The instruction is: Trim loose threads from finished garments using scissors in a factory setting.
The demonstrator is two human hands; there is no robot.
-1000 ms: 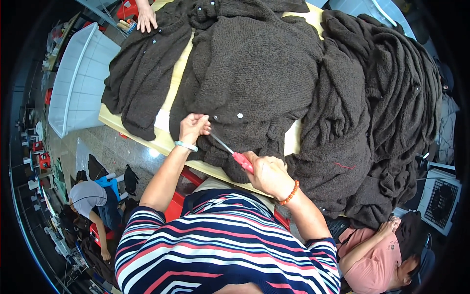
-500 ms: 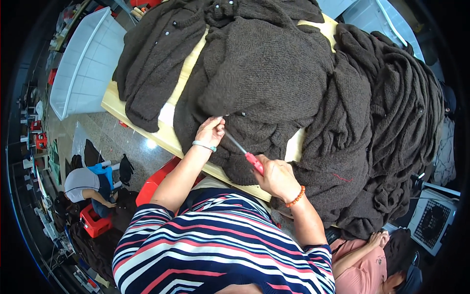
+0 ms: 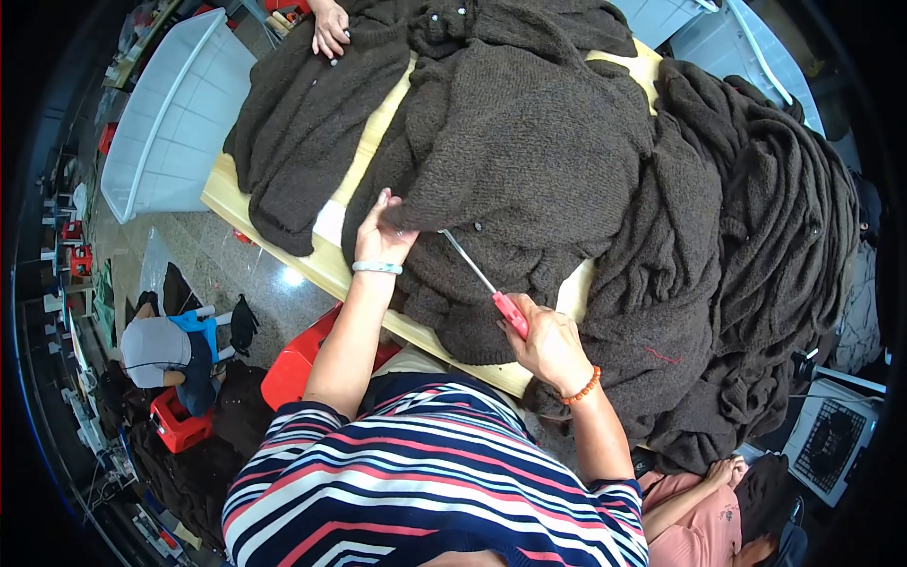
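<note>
My right hand (image 3: pixel 551 348) is closed round the red handle of a screwdriver-like tool (image 3: pixel 479 271). Its thin metal shaft points up and left, and the tip ends at the edge of a dark brown knitted garment (image 3: pixel 539 132). At that garment's near left corner, my left hand (image 3: pixel 383 241) is turned palm up and pinches the fabric; its fingertips are partly covered by the knit. A small shiny button (image 3: pixel 478 227) sits on the cloth right of the shaft's tip.
More brown knitwear (image 3: pixel 775 208) is heaped at the right of the wooden table (image 3: pixel 274 244). Another person's hand (image 3: pixel 329 30) rests on a garment at the far left. White bins (image 3: pixel 175 113) stand beyond the table, a red stool (image 3: pixel 293 364) below left. Co-workers sit at left and right.
My left hand has moved slightly left and turned palm up at the garment's edge. My right hand has shifted a little down and right with the tool. Another person's hand has appeared at far left.
</note>
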